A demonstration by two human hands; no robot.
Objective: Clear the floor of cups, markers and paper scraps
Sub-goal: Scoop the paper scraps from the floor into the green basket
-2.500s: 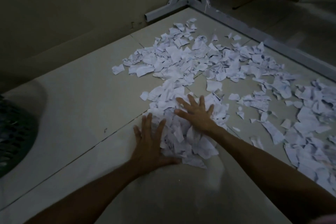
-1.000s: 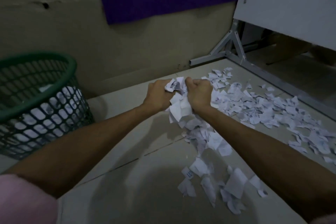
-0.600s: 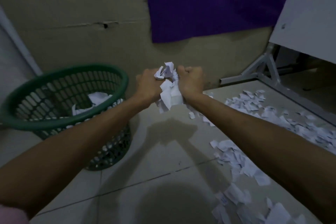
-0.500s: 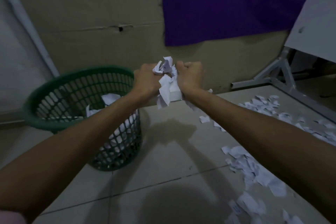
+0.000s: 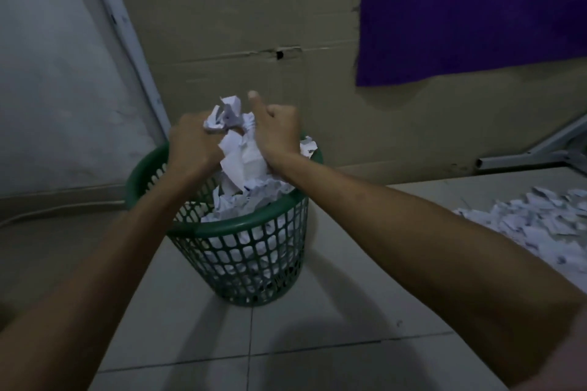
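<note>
Half a second ago both hands held the paper in the air beside the basket; now they are right over its open top, in the middle of the frame. Left hand (image 5: 193, 143) and right hand (image 5: 276, 133) are curled into fists side by side, and each grip is closed on the same wad of paper scraps (image 5: 238, 149) squeezed between them. Bits of the wad stick up above the knuckles and hang down toward the basket. On the right hand the thumb points up. Both arms reach forward from the bottom corners of the frame, nearly straight.

Under the hands, the green basket (image 5: 241, 228) stands on the tiled floor (image 5: 286, 343), and it is already filled with paper almost up to its rim. One scrap lies on the far rim, just right of the right wrist. Behind the basket, close by, is a cardboard wall (image 5: 254, 9) with a purple cloth (image 5: 470, 9) at the upper right. At the front and left of the basket the floor is bare. At the right edge of the frame, more loose scraps (image 5: 540, 219) lie in a heap on the floor, well apart from the basket.
</note>
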